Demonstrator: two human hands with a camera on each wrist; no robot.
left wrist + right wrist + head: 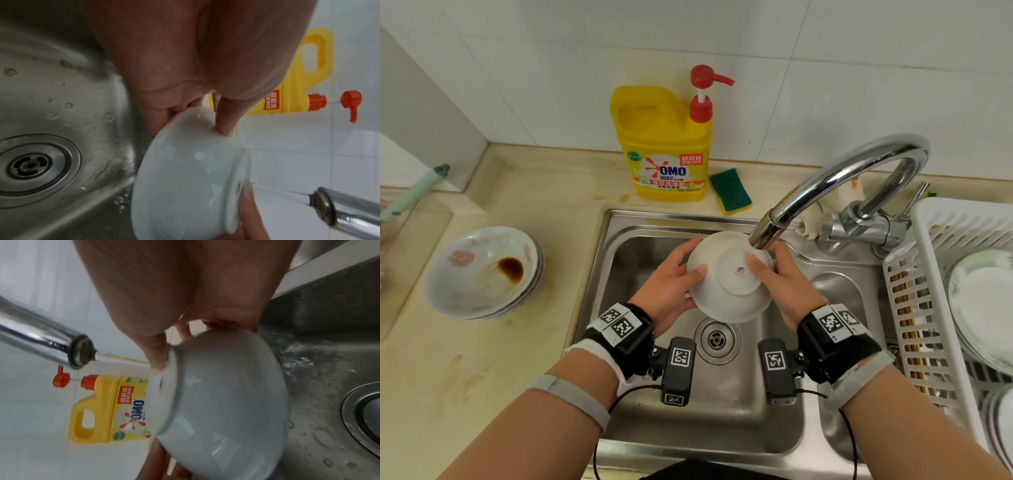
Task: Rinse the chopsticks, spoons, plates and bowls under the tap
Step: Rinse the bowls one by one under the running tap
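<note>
- We grip a round white ceramic bowl (pixel 726 294), bottom up, with left hand (pixel 671 284) and right hand (pixel 787 284).
- It sits under the curved chrome tap (pixel 825 192), over the steel sink (pixel 619 274).

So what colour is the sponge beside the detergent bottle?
The sponge is dark green on top with a yellow layer beneath; the head view shows it best.

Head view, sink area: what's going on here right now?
A person holds a white bowl upside down in both hands, left hand and right hand, under the tap over the sink. The wrist views show water running onto its base. Dirty bowls wait stacked on the counter at left; rinsed plates sit in the white rack at right.
</note>
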